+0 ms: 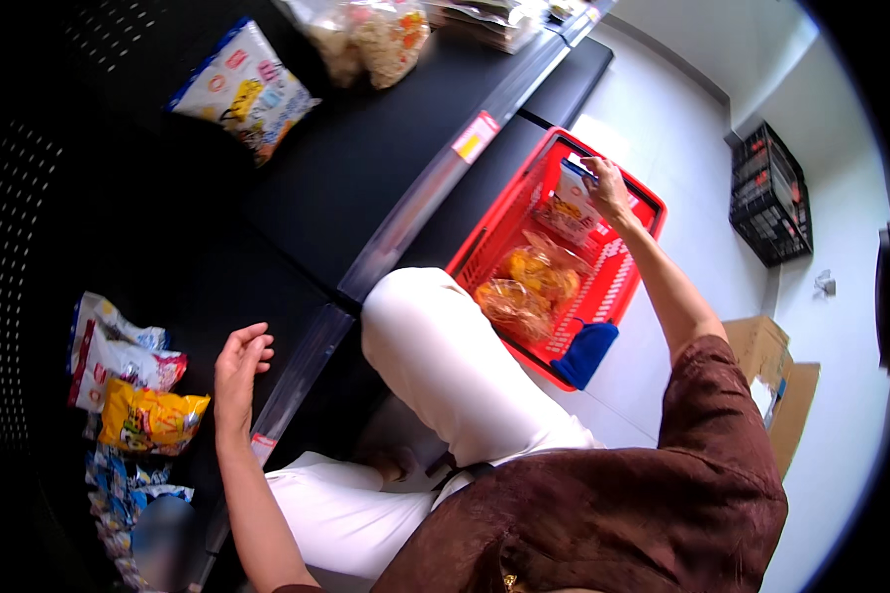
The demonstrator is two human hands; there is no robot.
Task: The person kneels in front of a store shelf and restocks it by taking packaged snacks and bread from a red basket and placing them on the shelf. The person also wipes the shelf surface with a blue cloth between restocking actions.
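My right hand (605, 191) is over the far end of a red plastic shopping basket (551, 144), its fingers at the blue top edge of a white snack bag (566, 205) that stands upright inside. In the same basket lie clear bags of orange-yellow food (538, 278). My left hand (241, 363) hovers by the front edge of a black shelf (356, 148), fingers loosely curled and apart, with nothing in it. Nearest to it on the shelf is a yellow snack bag (152, 419), beside white and red snack bags (119, 363).
Another white and blue snack bag (248, 93) rests farther along the shelf, near clear food bags (378, 41). A clear price rail (415, 200) edges the shelf. Blue cloth (586, 354) hangs at the basket's near end. A black crate (770, 194) and cardboard boxes (760, 348) stand by the wall.
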